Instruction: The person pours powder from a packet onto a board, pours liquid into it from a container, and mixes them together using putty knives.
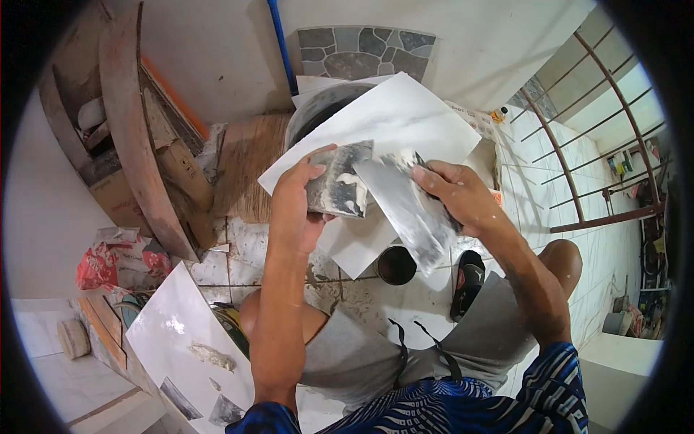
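My left hand [312,184] is closed round a dark flat rectangular piece [337,170], with pale paste smeared over its face and a thick white dab near its right edge. Gripped in my right hand [459,194] is a flat metal trowel [406,210], its shiny grey blade streaked with white. The blade's upper left corner comes up against the right edge of the dark piece, or very close to it; I cannot tell if they touch. Whatever handle the trowel has is hidden. Beneath both hands lies a large white panel [405,108] across a round bucket [295,134].
A dark round container [395,265] stands on the tiled floor by a black sandal [468,282]. At lower left, a white panel [163,329] carries paste and dark grey pieces. Boards [126,108] and cardboard lean left; a metal grille [607,123] is at right.
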`<state>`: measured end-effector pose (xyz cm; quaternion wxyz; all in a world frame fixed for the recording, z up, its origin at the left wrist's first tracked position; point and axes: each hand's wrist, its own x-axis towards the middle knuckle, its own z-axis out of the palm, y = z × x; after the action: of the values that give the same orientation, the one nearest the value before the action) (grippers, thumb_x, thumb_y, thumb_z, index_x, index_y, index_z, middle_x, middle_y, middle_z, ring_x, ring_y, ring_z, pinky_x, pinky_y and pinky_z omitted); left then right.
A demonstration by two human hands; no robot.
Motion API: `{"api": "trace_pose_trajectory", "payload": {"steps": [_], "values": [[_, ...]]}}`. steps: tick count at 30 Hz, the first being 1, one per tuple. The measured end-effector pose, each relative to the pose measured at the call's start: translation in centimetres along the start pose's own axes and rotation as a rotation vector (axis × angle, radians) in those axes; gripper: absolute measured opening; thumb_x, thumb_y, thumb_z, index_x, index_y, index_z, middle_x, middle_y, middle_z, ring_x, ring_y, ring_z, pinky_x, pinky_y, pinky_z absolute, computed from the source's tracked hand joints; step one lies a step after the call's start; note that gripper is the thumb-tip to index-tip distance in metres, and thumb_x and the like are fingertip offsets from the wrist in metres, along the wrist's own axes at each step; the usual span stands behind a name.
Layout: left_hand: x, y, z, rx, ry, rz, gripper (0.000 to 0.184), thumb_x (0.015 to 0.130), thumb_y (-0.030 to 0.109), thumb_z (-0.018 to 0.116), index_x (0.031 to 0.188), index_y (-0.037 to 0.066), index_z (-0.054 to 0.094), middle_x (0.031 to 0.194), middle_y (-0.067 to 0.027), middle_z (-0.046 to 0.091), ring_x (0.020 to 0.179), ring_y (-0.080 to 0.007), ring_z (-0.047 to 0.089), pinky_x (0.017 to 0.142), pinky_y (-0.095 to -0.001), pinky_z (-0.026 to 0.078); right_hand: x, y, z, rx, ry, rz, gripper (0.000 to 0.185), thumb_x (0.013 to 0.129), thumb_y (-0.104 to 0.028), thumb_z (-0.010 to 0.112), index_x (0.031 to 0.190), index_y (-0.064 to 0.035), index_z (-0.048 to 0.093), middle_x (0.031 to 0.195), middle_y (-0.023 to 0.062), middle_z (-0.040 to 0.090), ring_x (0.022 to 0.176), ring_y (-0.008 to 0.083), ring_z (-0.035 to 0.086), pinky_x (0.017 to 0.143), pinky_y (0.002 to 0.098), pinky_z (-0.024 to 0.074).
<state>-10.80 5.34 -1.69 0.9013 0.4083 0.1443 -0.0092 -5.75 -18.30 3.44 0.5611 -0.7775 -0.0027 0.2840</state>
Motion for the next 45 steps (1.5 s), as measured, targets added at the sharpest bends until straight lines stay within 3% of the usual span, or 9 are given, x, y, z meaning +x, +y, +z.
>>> {"api": "trace_pose_trajectory", "payload": {"steps": [4, 6, 10, 13, 17, 29, 37, 40, 45], "values": [[-0.4, 1.5, -0.4, 0.170, 0.061, 0.092, 0.046, 0.088, 0.013, 0.049, 0.132, 0.002, 0.057, 0.116, -0.0125, 0.066, 0.100, -0.0208, 0.066, 0.088, -0.0307, 0.053, -1.0, 0.1, -3.6, -0.348, 0.036, -0.168, 0.033, 0.098, -0.033, 0.065, 0.097, 0.0002, 0.065, 0.076, 0.0004, 0.056, 0.070, 0.0078, 0.048, 0.063, 0.0274, 0.0420], [-0.6, 1.5, -0.1, 0.462, 0.096, 0.354, 0.042, 0.091, 0.013, 0.047, 0.130, 0.003, 0.058, 0.108, -0.0115, 0.068, 0.086, -0.0184, 0.064, 0.076, -0.0308, 0.050, -2.1, -2.2, -4.3, -0.688, 0.123, -0.253, 0.028, 0.098, -0.027, 0.064, 0.096, 0.0004, 0.062, 0.074, 0.0068, 0.055, 0.070, 0.0127, 0.048, 0.064, 0.0300, 0.0422], [-0.9, 1.3, 0.6, 0.993, 0.165, 0.681, 0.040, 0.097, 0.013, 0.042, 0.134, 0.003, 0.053, 0.111, -0.0151, 0.067, 0.083, -0.0219, 0.061, 0.081, -0.0330, 0.047, -2.7, -3.4, -2.9, -0.827, 0.207, -0.920, 0.020, 0.089, -0.007, 0.065, 0.108, -0.0024, 0.061, 0.096, 0.0134, 0.063, 0.085, 0.0290, 0.064, 0.073, 0.0382, 0.0501], [-0.7, 1.1, 1.1, 1.038, 0.131, 0.683, 0.040, 0.100, 0.013, 0.038, 0.136, 0.004, 0.051, 0.117, -0.0170, 0.064, 0.087, -0.0238, 0.059, 0.087, -0.0344, 0.046, -0.3, -3.0, -1.7, -1.015, 0.214, -1.376, 0.032, 0.078, 0.005, 0.067, 0.109, -0.0016, 0.063, 0.100, 0.0110, 0.064, 0.089, 0.0308, 0.063, 0.079, 0.0360, 0.0505], [-0.4, 1.3, 0.9, 0.990, 0.114, 0.735, 0.039, 0.101, 0.013, 0.036, 0.134, 0.004, 0.053, 0.120, -0.0169, 0.063, 0.087, -0.0228, 0.058, 0.087, -0.0327, 0.045, 1.0, -1.8, -0.1, -1.070, 0.202, -1.483, 0.049, 0.067, 0.004, 0.070, 0.114, -0.0031, 0.066, 0.113, 0.0097, 0.067, 0.103, 0.0284, 0.065, 0.087, 0.0410, 0.0513], [0.2, 1.5, -0.3, 0.948, 0.378, 0.852, 0.034, 0.099, 0.011, 0.041, 0.127, 0.000, 0.057, 0.075, -0.0051, 0.052, 0.066, -0.0115, 0.046, 0.065, -0.0302, 0.041, 0.8, 1.0, -1.6, -1.233, -0.048, -1.414, 0.046, 0.071, -0.001, 0.066, 0.117, -0.0050, 0.065, 0.117, 0.0084, 0.067, 0.108, 0.0264, 0.064, 0.091, 0.0418, 0.0514], [-1.4, 2.2, 1.2, 0.965, 0.484, 0.698, 0.034, 0.098, 0.012, 0.047, 0.128, -0.001, 0.057, 0.102, -0.0090, 0.057, 0.078, -0.0133, 0.049, 0.078, -0.0291, 0.044, -0.7, -1.1, -1.1, -0.884, 0.073, -0.898, 0.020, 0.088, -0.003, 0.060, 0.107, -0.0007, 0.063, 0.097, 0.0178, 0.067, 0.085, 0.0356, 0.064, 0.071, 0.0423, 0.0501], [-1.5, 1.5, 1.7, 1.059, 0.461, 0.859, 0.034, 0.094, 0.012, 0.054, 0.126, 0.000, 0.055, 0.107, -0.0118, 0.057, 0.089, -0.0171, 0.054, 0.084, -0.0318, 0.045, -0.8, -1.4, -0.8, -0.801, 0.107, -0.792, 0.018, 0.091, -0.008, 0.060, 0.105, 0.0030, 0.061, 0.089, 0.0213, 0.064, 0.073, 0.0372, 0.060, 0.066, 0.0406, 0.0477], [-1.5, 0.8, 2.2, 1.087, 0.393, 0.915, 0.041, 0.089, 0.013, 0.061, 0.127, 0.004, 0.052, 0.108, -0.0197, 0.064, 0.085, -0.0319, 0.067, 0.079, -0.0406, 0.052, -0.7, -2.3, -0.1, -0.729, 0.119, -0.649, 0.020, 0.092, -0.015, 0.062, 0.101, 0.0036, 0.061, 0.079, 0.0203, 0.062, 0.064, 0.0312, 0.055, 0.062, 0.0380, 0.0462]]}}
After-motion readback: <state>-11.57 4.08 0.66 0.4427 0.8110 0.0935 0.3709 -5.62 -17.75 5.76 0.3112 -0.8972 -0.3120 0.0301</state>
